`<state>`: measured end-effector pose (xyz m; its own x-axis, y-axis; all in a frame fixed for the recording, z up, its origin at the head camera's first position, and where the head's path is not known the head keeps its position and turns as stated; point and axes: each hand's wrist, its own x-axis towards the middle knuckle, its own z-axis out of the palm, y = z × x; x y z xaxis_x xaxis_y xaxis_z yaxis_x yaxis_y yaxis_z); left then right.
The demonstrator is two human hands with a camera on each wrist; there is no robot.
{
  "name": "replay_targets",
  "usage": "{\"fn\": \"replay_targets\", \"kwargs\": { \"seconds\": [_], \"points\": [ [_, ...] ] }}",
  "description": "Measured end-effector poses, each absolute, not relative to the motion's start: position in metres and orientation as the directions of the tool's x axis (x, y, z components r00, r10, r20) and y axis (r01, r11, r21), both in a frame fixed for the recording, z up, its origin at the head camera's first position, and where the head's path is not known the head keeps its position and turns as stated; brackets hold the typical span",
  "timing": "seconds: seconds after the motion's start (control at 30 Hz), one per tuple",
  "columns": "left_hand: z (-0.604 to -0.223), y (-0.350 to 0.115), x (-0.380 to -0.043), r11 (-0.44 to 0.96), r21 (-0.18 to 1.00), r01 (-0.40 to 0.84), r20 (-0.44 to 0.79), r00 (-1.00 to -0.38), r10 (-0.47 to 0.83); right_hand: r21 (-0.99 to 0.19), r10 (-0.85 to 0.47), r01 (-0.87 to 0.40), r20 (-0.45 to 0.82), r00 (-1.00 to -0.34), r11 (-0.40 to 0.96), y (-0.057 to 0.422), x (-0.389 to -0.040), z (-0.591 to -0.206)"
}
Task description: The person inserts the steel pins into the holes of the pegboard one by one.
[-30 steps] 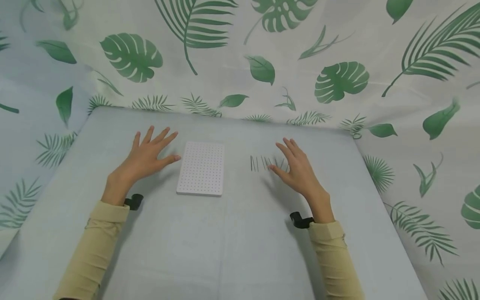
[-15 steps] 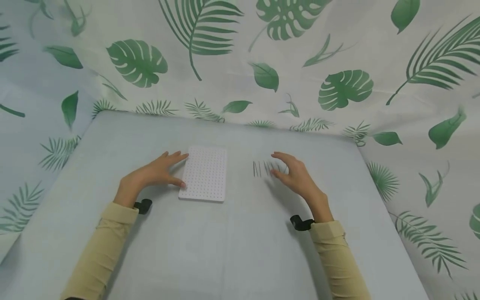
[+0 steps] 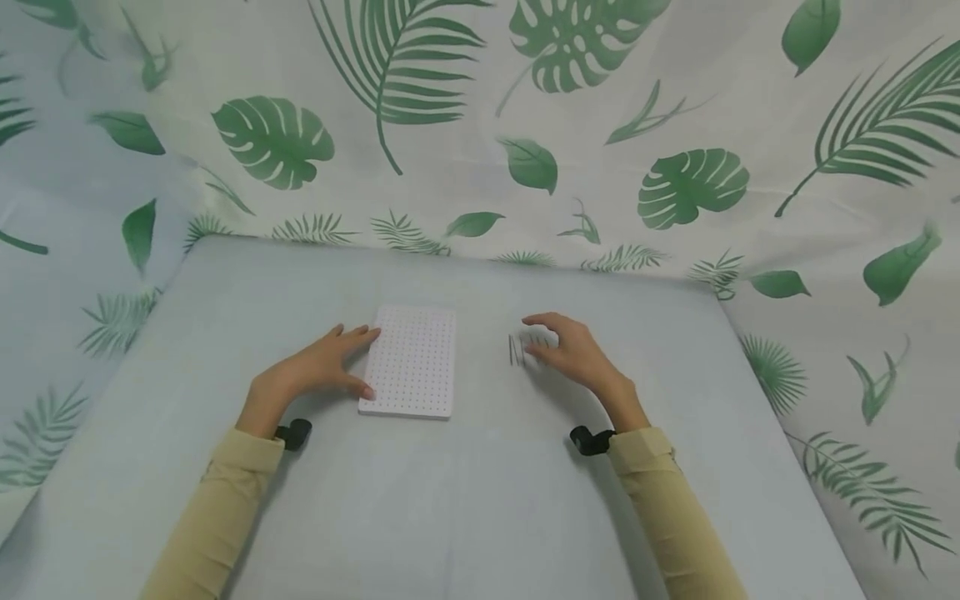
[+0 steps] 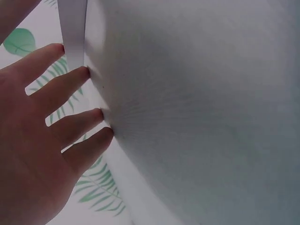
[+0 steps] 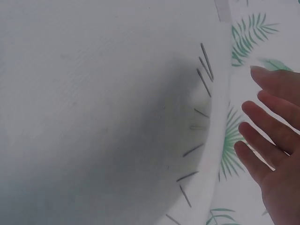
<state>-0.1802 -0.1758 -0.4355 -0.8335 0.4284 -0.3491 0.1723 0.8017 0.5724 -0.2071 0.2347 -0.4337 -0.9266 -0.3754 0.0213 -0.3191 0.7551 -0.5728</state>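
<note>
A white rectangular board [image 3: 411,362] with rows of small holes lies on the table in the head view. My left hand [image 3: 311,367] is at its left side, fingers spread, with thumb and a fingertip touching the edge. In the left wrist view, the board's side [image 4: 73,33] shows beside the extended fingers of the left hand [image 4: 37,117]. My right hand [image 3: 576,354] hovers over a row of thin dark sticks [image 3: 513,350], holding nothing, and hides some of them. In the right wrist view, several sticks [image 5: 204,83] lie apart from that hand [image 5: 276,136].
A pale cloth covers the table [image 3: 420,508]. Behind and at both sides hangs a white curtain [image 3: 450,158] printed with green leaves. A black wrist camera [image 3: 298,434] sits on the left wrist, and another black camera [image 3: 588,440] on the right.
My left hand has moved right and towards me, from beside the board to touching its left edge. My right hand has shifted left over the sticks, its thumb and fingers less spread.
</note>
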Motion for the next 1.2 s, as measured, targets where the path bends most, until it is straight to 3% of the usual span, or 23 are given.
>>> {"fn": "replay_targets", "kwargs": {
  "seconds": [0.73,1.2],
  "points": [
    [-0.435,-0.178,-0.179,0.780,0.607,0.156,-0.340,-0.835,0.432,-0.548,-0.442,-0.325,-0.093,-0.892,0.771,0.216,-0.229,-0.448],
    [-0.434,-0.177,-0.179,0.772,0.618,0.149,-0.338,-0.836,0.433,-0.518,-0.409,-0.299,-0.110,-0.906,0.801,0.214,-0.230,-0.450]
  ]
}}
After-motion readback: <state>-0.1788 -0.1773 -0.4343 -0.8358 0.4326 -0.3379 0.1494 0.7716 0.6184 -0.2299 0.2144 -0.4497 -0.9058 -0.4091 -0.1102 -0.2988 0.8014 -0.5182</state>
